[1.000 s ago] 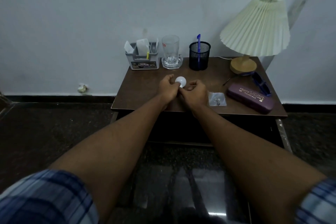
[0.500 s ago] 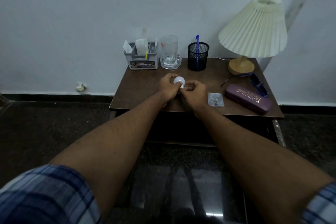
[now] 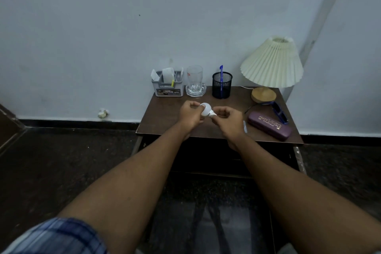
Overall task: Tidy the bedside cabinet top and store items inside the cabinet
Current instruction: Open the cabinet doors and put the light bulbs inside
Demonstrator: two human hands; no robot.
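Small white bulb (image 3: 206, 109), held in the air just above the table (image 3: 165, 113), near its middle. My left hand (image 3: 190, 114) curls its fingers (image 3: 192, 103) round the globe; my right hand (image 3: 228, 119) pinches the narrow base between thumb and fingertips. I judge the bulb light, stiff, smooth and breakable: hold the globe broadly and gently, or take the base, which looks sturdier and less slippery. To the right lie a partly hidden clear packet (image 3: 245, 127), a purple case (image 3: 269, 125) and blue sunglasses (image 3: 279, 111), just beside the lamp (image 3: 272, 64). Along the wall stand a grey organiser (image 3: 168, 85), a glass (image 3: 194, 77) and a mesh cup (image 3: 222, 85) with a pen. Below, the cabinet (image 3: 216, 156) front is dark; I cannot tell whether it stands open.
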